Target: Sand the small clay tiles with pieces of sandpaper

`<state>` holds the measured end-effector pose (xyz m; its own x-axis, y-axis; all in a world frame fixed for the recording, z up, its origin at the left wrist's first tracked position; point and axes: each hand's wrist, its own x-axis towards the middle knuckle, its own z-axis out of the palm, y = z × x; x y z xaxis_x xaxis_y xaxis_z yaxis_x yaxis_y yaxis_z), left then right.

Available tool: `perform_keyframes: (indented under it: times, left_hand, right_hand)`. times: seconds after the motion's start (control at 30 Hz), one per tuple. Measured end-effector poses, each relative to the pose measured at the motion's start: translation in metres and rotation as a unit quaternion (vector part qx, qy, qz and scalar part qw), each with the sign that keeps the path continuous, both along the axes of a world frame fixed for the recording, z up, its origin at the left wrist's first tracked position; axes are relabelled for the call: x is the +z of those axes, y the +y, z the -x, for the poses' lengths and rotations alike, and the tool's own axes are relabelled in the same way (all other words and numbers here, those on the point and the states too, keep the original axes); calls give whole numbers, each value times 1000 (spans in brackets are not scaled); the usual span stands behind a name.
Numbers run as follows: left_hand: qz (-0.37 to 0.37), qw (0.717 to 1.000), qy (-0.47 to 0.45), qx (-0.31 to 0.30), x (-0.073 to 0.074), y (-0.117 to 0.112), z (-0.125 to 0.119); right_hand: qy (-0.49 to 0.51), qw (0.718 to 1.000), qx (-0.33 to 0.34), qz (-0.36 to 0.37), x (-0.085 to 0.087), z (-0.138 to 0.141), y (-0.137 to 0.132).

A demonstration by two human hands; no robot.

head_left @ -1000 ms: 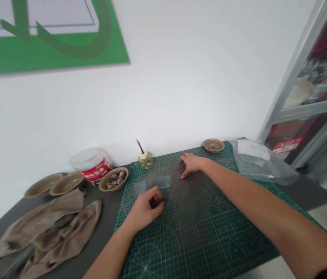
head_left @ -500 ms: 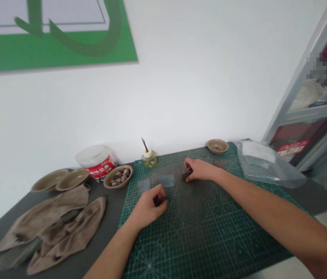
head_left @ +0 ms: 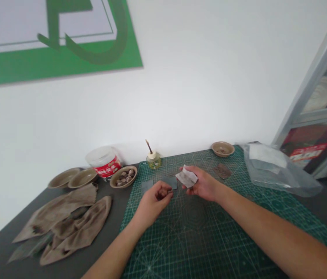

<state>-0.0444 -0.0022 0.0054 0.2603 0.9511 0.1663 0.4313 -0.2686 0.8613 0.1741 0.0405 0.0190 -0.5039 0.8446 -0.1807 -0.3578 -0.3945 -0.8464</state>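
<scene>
My right hand (head_left: 199, 182) grips a small, bent piece of sandpaper (head_left: 187, 177), its whitish back with dark smudges turned up. To its left, my left hand (head_left: 155, 201) is closed above the green cutting mat (head_left: 163, 248). Its thumb and fingers pinch a small dark thing, mostly hidden. Two grey square sheets (head_left: 169, 182) lie flat on the mat behind my left hand, one partly covered by the fingers. A brown square sheet (head_left: 223, 171) rests to the right, beyond my right wrist.
Left of the mat stand a bowl of brown nuts (head_left: 135, 179), a red-labelled plastic tub (head_left: 105, 162), two shallow bowls (head_left: 61, 179) and crumpled brown cloths (head_left: 76, 228). Along the back are a small bottle with a brush (head_left: 154, 159) and a bowl (head_left: 223, 148). A clear plastic bag (head_left: 279, 170) lies right.
My right hand has lifted the dark sheet from the mat and turned it, so its whitish back shows. My left hand stays closed near the same place. The view has shifted slightly.
</scene>
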Motion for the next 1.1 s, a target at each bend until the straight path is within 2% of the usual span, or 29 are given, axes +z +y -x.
perform_keyframes:
  times: [0.1,0.23,0.33,0.53,0.7,0.83,1.1]
  left_hand:
    - [9,1000,-4,-9,14,7,-11]
    - [-31,999,-13,-8,26,25,-30]
    - [-68,997,-13,20,19,34,-37]
    - [-85,996,31,6,2,32,-27]
    - [-108,993,40,-10,6,27,-24]
    - [-127,991,34,-19,10,23,-26]
    - [-5,994,-108,-15,17,22,-30]
  right_hand:
    - [18,999,-9,-49,-5,0,0]
    - [-18,987,-90,-131,-12,-1,4]
    - [-64,971,-136,-189,-14,-2,5]
    - [-121,959,-94,-239,-16,0,-2]
    - [-83,977,-65,-185,-21,4,-8]
    - [-112,964,-83,-229,-21,4,-10]
    - [-78,942,-147,-292,-19,7,-12]
